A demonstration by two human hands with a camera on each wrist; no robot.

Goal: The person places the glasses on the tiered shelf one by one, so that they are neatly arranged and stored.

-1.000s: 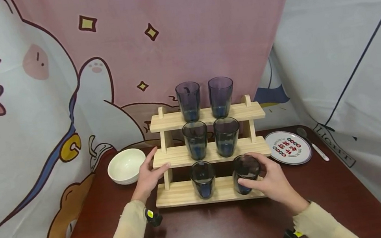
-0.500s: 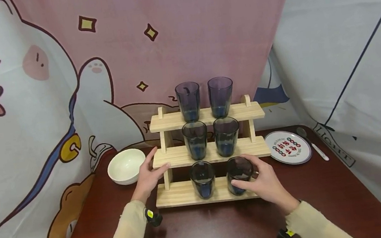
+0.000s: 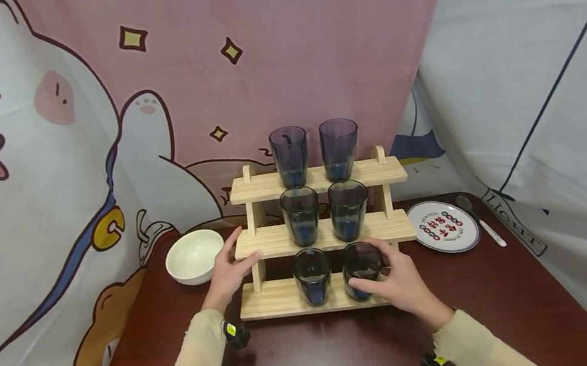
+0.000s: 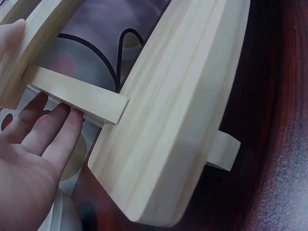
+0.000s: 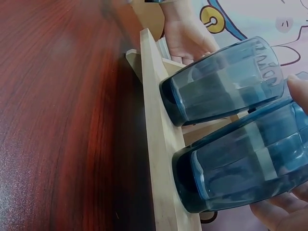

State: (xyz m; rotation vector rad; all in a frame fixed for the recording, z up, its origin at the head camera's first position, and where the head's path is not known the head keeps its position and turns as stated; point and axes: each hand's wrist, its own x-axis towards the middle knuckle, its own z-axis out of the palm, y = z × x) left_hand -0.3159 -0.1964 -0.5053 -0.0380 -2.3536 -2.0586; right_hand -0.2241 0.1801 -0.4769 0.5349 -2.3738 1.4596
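Observation:
A three-tier wooden display rack (image 3: 280, 299) bears dark tinted drinking glasses, two on each tier. My left hand (image 3: 229, 274) grips the left end of its middle shelf. In the left wrist view the thumb lies on that shelf's edge, and the fingers reach behind the side post (image 4: 77, 94). On the bottom tier my right hand (image 3: 403, 282) holds the right-hand glass (image 3: 358, 269) between thumb and fingers, near its rim. This glass stands upright on the board, close beside the left glass (image 3: 313, 278). In the right wrist view the held glass (image 5: 236, 168) has its base on the wood.
A cream bowl (image 3: 185, 263) stands left of the rack on the dark red table (image 3: 315, 357). To the right lie a white plate (image 3: 438, 241) with red lettering and a spoon (image 3: 488, 229). A printed cloth (image 3: 336, 37) hangs behind.
My right hand has moved the bottom-right glass leftward along the lowest shelf, nearer to the other glass there. The left hand has kept its hold on the rack.

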